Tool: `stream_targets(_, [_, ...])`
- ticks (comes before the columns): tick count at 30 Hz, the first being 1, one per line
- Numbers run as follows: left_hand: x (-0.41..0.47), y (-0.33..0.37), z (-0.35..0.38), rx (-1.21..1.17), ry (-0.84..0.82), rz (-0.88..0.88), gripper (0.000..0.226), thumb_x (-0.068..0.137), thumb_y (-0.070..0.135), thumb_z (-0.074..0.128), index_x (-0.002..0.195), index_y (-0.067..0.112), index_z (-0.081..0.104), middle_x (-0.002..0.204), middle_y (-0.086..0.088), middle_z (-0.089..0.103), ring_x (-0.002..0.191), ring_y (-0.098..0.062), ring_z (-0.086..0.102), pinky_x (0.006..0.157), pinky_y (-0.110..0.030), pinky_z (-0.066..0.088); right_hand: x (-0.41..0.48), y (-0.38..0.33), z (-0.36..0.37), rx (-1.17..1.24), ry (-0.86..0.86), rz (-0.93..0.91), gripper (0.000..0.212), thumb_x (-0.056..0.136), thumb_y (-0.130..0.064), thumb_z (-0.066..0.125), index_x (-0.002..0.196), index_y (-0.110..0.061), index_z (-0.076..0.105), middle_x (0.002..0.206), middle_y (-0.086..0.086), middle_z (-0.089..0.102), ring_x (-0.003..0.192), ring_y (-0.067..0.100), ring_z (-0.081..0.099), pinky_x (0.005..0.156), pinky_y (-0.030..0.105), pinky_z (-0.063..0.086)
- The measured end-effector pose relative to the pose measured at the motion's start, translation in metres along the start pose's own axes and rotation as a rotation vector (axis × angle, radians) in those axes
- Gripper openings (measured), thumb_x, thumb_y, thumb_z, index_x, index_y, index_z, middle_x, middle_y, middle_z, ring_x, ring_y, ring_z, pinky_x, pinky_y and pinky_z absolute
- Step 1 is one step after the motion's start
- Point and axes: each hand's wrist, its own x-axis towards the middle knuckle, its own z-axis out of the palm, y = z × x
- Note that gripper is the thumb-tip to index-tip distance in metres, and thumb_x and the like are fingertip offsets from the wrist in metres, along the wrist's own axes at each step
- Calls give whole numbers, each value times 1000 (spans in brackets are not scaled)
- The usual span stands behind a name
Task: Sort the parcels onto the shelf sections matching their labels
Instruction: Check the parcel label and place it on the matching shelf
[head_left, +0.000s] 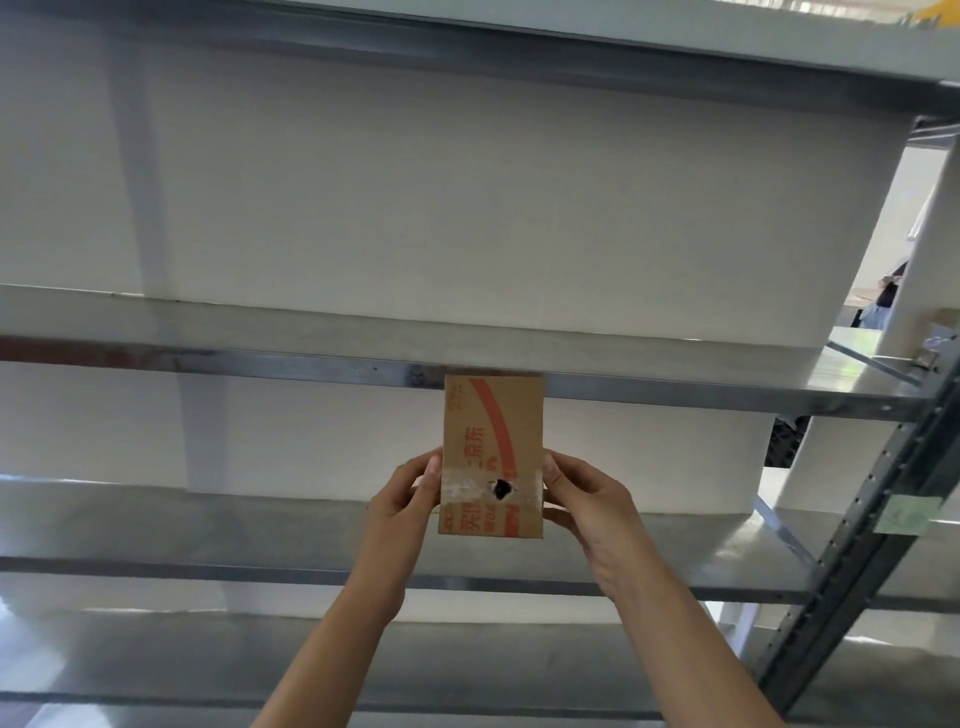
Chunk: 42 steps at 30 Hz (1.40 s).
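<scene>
Cardboard box (492, 457), brown with red print, taped band with a dark hole near its lower end, held up in front of the metal shelf (675, 400); its top edge reaches the front rail of one shelf level. Left hand (402, 499) grips the box's left edge, thumb on the face. Right hand (587, 499) grips the right edge likewise. Shelf upright (857, 540) with a pale label (906, 514) stands at right. White wall (415, 208) behind.
</scene>
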Motion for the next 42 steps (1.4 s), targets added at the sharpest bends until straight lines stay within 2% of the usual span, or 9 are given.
stream_targets(7, [-5,2,4,27,-26,13,33,99,48,48,128,45,64,135,7,66,126,-16,62,105,-40,53,-2,-6,5,-22,27,62,30,98,-40,58,104,-18,76,98,0,81,93,16,76,72,21,61])
stream_targets(11, [-5,7,5,18,-9,22,42,95,49,52,135,39,64,141,13,58,128,-9,56,96,-25,48,-4,-4,11,-8,19,72,31,98,-42,54,110,-22,74,105,-1,79,101,15,72,96,35,58])
stream_targets(15, [-2,5,5,33,50,-30,33,104,27,57,134,33,67,133,10,54,122,-10,56,105,-30,49,-7,-3,13,-17,-10,22,50,79,-53,60,119,-27,73,116,-3,77,114,19,69,110,44,50])
stream_targets(18, [-2,6,5,-15,50,-58,30,104,28,57,132,29,70,128,9,59,111,-1,59,85,-16,46,-6,-3,13,-22,-45,-7,53,78,-53,61,124,-29,72,118,-5,77,118,18,68,111,46,49])
stream_targets(23, [0,9,7,-113,65,-102,34,103,39,54,125,19,71,130,3,63,114,-10,65,83,-19,48,-4,-3,10,-36,-60,-38,45,74,-57,67,116,-42,74,119,-13,76,126,19,62,115,51,43])
stream_targets(28, [4,2,11,-138,93,-113,39,104,45,49,125,20,70,133,2,63,121,-15,63,107,-36,48,-2,-2,10,-24,-46,-47,53,75,-58,63,123,-36,70,120,-8,75,122,19,64,108,45,51])
stream_targets(33, [4,-6,16,-93,107,-75,41,104,47,47,134,24,64,135,4,58,129,-17,56,107,-33,43,-1,4,9,59,-56,16,56,84,-57,51,124,-22,69,119,1,75,114,18,68,99,33,55])
stream_targets(37, [1,-8,16,-94,107,-33,36,106,40,49,137,30,65,132,12,58,123,-5,56,99,-24,42,1,8,10,70,-45,44,28,103,-36,51,114,-18,70,103,-2,80,106,15,72,84,23,55])
stream_targets(42, [2,-10,17,-112,113,-34,35,106,38,51,137,30,65,133,12,58,124,-4,54,106,-30,42,2,13,12,57,-54,52,25,106,-32,49,116,-22,70,104,-4,80,107,12,71,90,26,56])
